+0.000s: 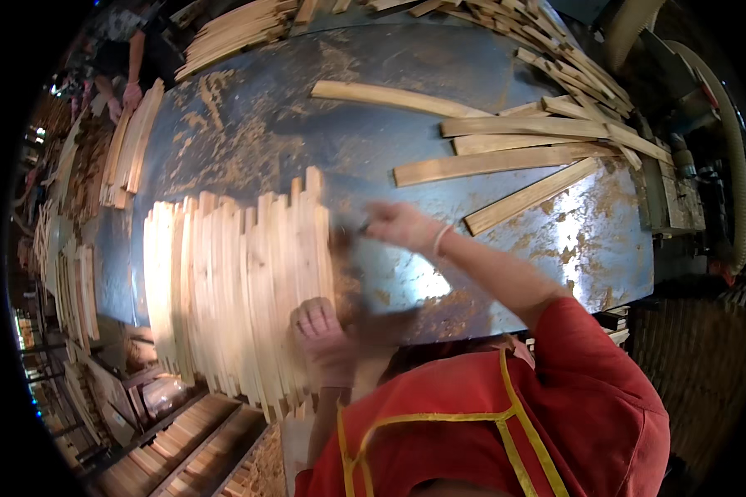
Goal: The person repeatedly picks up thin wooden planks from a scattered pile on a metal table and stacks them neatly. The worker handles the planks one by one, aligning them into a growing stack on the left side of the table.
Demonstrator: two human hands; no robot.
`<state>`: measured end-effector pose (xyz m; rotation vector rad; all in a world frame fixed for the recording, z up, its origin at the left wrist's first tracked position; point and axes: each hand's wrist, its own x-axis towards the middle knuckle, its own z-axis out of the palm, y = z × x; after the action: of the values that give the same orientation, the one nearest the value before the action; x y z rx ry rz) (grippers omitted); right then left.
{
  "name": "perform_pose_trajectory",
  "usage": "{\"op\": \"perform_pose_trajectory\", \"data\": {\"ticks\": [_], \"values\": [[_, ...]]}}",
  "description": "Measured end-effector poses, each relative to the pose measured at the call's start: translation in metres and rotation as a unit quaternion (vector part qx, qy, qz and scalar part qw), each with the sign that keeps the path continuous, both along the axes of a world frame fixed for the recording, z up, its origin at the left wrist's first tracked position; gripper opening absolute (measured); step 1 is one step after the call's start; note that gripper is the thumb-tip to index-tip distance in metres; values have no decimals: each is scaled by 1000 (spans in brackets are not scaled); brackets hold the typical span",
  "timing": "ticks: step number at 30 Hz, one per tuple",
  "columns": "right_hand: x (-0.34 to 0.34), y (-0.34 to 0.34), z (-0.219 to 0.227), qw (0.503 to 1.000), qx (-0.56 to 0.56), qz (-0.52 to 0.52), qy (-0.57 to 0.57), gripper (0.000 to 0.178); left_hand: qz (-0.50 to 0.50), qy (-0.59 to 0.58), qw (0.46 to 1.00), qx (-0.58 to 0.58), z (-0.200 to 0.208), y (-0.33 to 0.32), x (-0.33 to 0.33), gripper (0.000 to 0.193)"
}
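Note:
A row of pale wooden slats (pixel 249 273) lies side by side on the blue metal table, their ends uneven. My left hand (pixel 322 335) rests on the near right part of that row, fingers laid over the wood. Just right of the row, above the table, my right hand (pixel 402 226) is closed, blurred by motion. A dark, smeared thing (pixel 346 238) shows at its fingers; its kind cannot be made out. A light band circles the right wrist.
Loose slats (pixel 506 157) lie across the right side of the blue table (pixel 265 124), with a heap (pixel 572 66) behind them. Sawdust patches the surface. A person's hands (pixel 128 95) touch slats at the far left. A ribbed hose (pixel 733 166) hangs at right; racked slats (pixel 174 447) stand at lower left.

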<state>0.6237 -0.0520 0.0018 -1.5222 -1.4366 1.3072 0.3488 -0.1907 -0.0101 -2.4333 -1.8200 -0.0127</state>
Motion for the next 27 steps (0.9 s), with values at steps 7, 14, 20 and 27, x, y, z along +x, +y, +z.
{"op": "perform_pose_trajectory", "data": {"ticks": [7, 14, 20, 27], "values": [[339, 57, 19, 821, 85, -90, -557, 74, -22, -47, 998, 40, -22, 35, -10, 70], [354, 66, 32, 794, -79, 109, -592, 85, -11, -19, 998, 53, -36, 25, -23, 73], [301, -20, -12, 827, 23, 43, -560, 98, -15, -43, 998, 39, -28, 32, -18, 73], [212, -97, 26, 799, -15, 252, -546, 111, 2, -31, 1000, 6, -15, 33, -11, 77]]}}
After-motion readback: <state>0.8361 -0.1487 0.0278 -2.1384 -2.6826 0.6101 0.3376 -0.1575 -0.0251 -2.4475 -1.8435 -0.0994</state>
